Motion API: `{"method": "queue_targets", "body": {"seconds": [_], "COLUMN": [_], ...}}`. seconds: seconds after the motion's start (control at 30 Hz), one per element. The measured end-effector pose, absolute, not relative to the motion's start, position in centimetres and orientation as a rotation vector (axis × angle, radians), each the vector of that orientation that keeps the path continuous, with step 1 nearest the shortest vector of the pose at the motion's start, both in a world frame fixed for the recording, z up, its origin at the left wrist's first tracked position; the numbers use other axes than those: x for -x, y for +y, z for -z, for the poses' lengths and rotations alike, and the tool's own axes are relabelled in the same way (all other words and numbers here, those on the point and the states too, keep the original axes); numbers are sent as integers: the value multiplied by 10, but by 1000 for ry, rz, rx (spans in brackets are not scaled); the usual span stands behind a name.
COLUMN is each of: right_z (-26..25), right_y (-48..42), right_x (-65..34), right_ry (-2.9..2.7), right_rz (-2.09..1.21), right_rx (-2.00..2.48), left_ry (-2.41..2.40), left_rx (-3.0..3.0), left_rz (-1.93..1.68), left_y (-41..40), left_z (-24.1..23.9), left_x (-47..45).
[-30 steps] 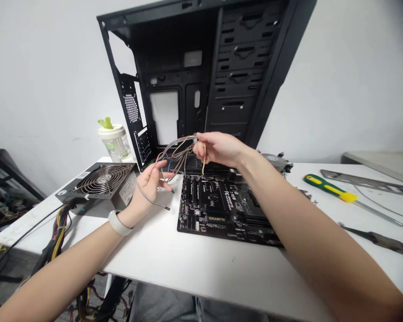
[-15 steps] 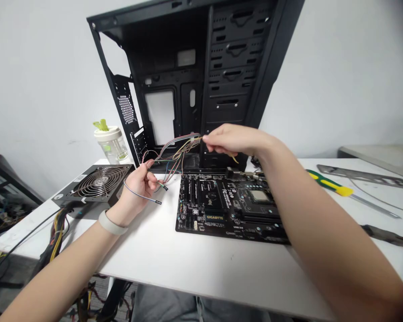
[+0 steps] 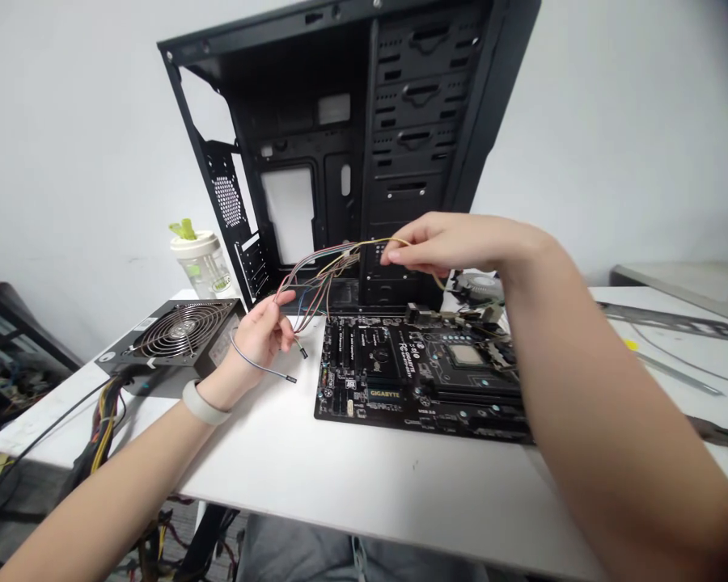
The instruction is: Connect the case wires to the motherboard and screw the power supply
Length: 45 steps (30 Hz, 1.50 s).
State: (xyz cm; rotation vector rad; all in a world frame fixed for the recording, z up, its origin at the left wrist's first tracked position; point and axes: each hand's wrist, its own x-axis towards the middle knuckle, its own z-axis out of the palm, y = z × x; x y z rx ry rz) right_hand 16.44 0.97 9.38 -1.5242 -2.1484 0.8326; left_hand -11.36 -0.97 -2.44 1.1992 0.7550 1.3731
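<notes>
My left hand (image 3: 263, 330) is closed around a bundle of thin coloured wires (image 3: 315, 257). From that hand hang loose wire ends with small black connectors (image 3: 291, 379). To the right, my right hand (image 3: 428, 242) pinches a yellow wire (image 3: 376, 240) that runs out of the bundle, its far end dangling below the fingers. The wires cross the opening of a black computer case (image 3: 373, 162) standing upright behind both hands. Below them a black motherboard (image 3: 388, 380) lies flat on the white table (image 3: 315, 485), partly covered from view by my right forearm.
A power supply (image 3: 182, 335) with a fan grille sits left, its cable bundle (image 3: 100, 428) hanging over the edge. Behind it stands a lidded cup (image 3: 203, 263). A screwdriver shaft (image 3: 673, 372), a metal plate (image 3: 673, 321) and a dark-handled tool (image 3: 719, 432) lie right.
My right hand has moved right, drawing the yellow wire out straighter from the bundle. My left hand has shifted slightly right, with its index finger more extended.
</notes>
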Motion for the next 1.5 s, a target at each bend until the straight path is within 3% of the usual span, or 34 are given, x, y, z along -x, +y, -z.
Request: {"method": "queue_targets", "body": {"seconds": [0.3, 0.47, 0.8, 0.9, 1.1, 1.5], "right_z": [-77, -67, -57, -55, -50, -50], "right_y": [11, 6, -9, -7, -5, 0], "right_x": [-115, -88, -64, -60, -49, -58], "right_ry": [-2521, -2742, -2572, -2457, -2167, -2284], "right_rz": [-675, -358, 195, 13, -769, -946], "right_rx": [1468, 1312, 1252, 1096, 1025, 1168], "left_ry": [728, 729, 798, 809, 791, 654], "left_rx": [-1301, -1353, -1316, -1313, -1257, -1119], "left_rz": [-1294, -1257, -1303, -1276, -1223, -1208], "left_y": [-11, -9, -4, -6, -9, -8], "left_z": [26, 29, 34, 32, 30, 31], "left_x": [113, 113, 116, 116, 112, 111]}}
